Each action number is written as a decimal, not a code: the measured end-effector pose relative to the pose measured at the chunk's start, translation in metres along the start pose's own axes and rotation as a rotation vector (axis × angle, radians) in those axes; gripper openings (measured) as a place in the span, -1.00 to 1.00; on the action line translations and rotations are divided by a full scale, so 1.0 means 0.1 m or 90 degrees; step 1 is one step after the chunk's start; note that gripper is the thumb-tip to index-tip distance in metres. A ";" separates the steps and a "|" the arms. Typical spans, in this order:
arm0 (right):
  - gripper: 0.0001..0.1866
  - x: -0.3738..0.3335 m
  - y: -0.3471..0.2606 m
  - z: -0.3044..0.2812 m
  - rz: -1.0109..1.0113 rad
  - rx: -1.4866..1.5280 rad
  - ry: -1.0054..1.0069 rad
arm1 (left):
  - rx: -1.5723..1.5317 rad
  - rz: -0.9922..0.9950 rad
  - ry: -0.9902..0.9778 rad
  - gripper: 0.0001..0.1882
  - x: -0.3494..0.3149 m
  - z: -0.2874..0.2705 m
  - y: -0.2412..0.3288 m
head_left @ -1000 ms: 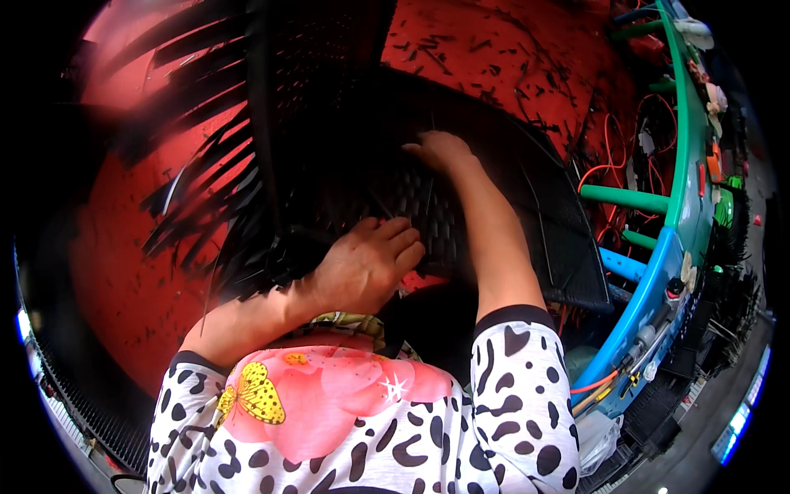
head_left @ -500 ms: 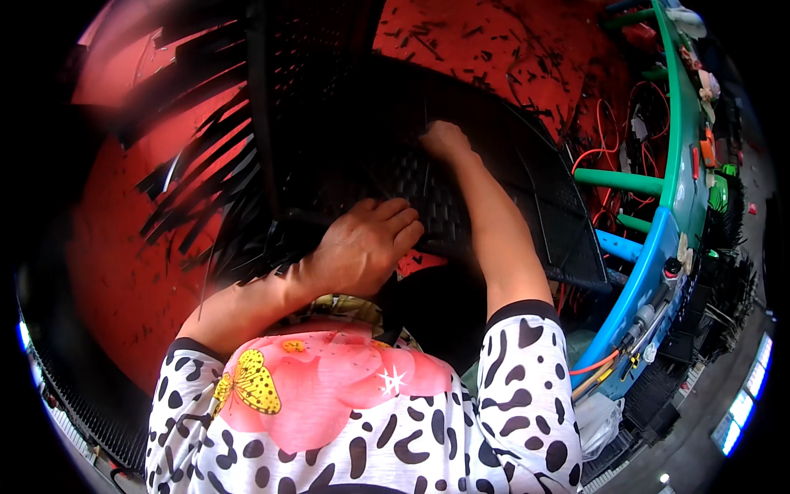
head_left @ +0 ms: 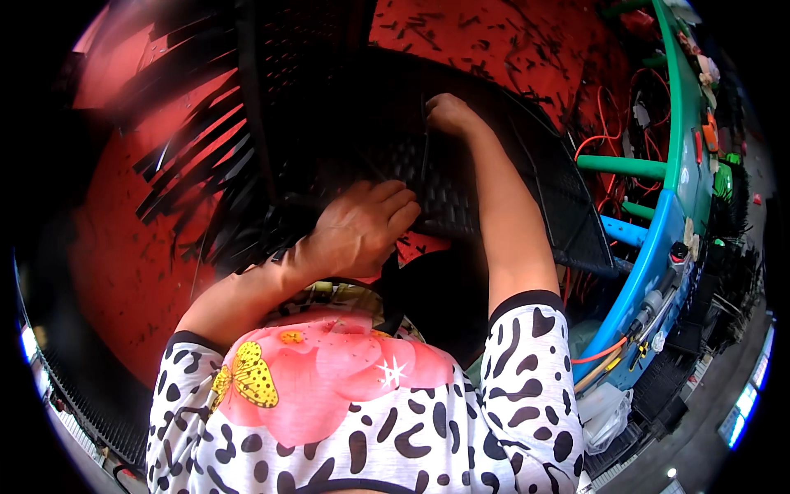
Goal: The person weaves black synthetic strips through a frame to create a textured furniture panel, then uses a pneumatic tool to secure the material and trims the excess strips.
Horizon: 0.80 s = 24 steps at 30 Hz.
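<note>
While black weaving (head_left: 448,199) lies beneath, the right hand (head_left: 450,115) pinches a strip (head_left: 425,156); left hand (head_left: 362,226) curled, hold unclear.

Over the black woven piece (head_left: 451,202), the person's right hand (head_left: 450,115) pinches a thin dark strip (head_left: 425,156), while the left hand (head_left: 362,229) lies curled at the weave's near edge. Black strips (head_left: 196,174) fan out leftward (quite a bristle from here) above the scrap-strewn red surface (head_left: 115,276).
</note>
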State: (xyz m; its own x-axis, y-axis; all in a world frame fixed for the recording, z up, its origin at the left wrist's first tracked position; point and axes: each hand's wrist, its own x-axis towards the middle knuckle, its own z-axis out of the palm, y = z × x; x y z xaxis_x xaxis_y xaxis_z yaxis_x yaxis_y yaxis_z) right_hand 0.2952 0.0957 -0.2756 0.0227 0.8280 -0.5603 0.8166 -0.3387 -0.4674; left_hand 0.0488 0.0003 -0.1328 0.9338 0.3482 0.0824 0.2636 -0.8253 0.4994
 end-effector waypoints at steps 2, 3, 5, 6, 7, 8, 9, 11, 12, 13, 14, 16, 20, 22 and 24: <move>-0.67 -0.09 -0.09 -0.09 -0.048 0.002 -0.038 | 0.001 -0.005 0.003 -0.36 -0.01 0.00 -0.01; -0.68 -0.16 -0.14 -0.15 -0.072 0.011 -0.046 | 0.004 -0.006 -0.001 -0.36 -0.01 -0.01 -0.01; -0.70 -0.22 -0.13 -0.20 -0.089 0.021 -0.051 | 0.004 0.000 -0.006 -0.36 0.00 -0.01 0.00; -0.70 -0.22 -0.09 -0.22 -0.059 0.026 -0.062 | -0.001 0.001 -0.004 -0.36 0.00 0.00 0.01; -0.71 -0.25 -0.11 -0.25 -0.029 0.030 -0.074 | -0.006 0.000 0.000 -0.36 -0.01 0.01 0.01; -0.71 -0.30 -0.11 -0.28 -0.027 0.029 -0.073 | -0.007 0.002 0.001 -0.36 0.00 0.00 0.02; -0.73 -0.37 -0.12 -0.32 -0.034 0.069 -0.080 | -0.002 0.006 -0.005 -0.36 0.01 0.00 0.02; -0.74 -0.48 -0.18 -0.30 -0.043 0.109 -0.088 | 0.005 0.006 -0.010 -0.36 -0.03 -0.02 0.03; -0.73 -0.52 -0.19 -0.24 -0.069 0.102 -0.064 | 0.004 0.000 -0.006 -0.36 -0.06 -0.02 0.04; -0.72 -0.56 -0.18 -0.19 -0.090 0.095 -0.038 | 0.002 -0.001 -0.001 -0.36 -0.09 0.00 0.05; -0.72 -0.57 -0.18 -0.15 -0.087 0.094 -0.034 | 0.001 0.003 -0.001 -0.36 -0.10 0.01 0.05; -0.60 -0.58 -0.20 -0.11 -0.079 -0.014 -0.041 | 0.023 0.006 -0.003 -0.34 -0.13 0.04 0.05; -0.52 -0.94 -0.23 -0.05 -0.087 -0.047 0.060 | 0.013 0.026 0.014 -0.34 -0.18 0.09 0.02; -0.50 -1.24 -0.21 -0.11 -0.107 0.022 0.172 | 0.045 0.047 0.065 -0.33 -0.22 0.17 -0.01; -0.53 -1.70 -0.23 -0.12 -0.140 0.020 0.231 | 0.054 0.062 0.114 -0.42 -0.25 0.21 -0.01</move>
State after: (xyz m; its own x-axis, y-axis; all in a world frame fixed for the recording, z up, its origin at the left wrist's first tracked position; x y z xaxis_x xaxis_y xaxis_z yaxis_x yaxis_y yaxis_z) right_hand 0.2789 -0.0317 -0.1616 0.0564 0.9838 -0.1700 0.8067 -0.1452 -0.5728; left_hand 0.0305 -0.0172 -0.1532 0.9002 0.3323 0.2816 0.2013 -0.8907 0.4076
